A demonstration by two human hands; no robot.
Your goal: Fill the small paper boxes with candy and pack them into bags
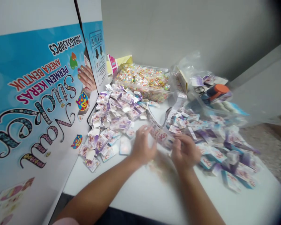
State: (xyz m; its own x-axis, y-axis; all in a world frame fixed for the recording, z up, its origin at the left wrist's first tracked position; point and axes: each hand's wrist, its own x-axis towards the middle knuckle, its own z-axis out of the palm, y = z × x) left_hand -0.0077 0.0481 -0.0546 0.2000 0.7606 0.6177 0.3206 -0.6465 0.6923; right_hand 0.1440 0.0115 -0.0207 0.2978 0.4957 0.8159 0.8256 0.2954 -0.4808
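My left hand and my right hand meet over the white table, both blurred. Between them they hold a small flat printed carton, pink and white, which looks part folded. A heap of small folded purple-and-white boxes lies to the left of my hands. Another spread of flat purple and blue cartons lies to the right, close to my right hand.
A big blue "Nail Sticker" shipping carton stands at the left edge. Behind the heaps sit a clear tub of colourful candies and a clear plastic bag holding an orange-capped item. A grey wall rises behind.
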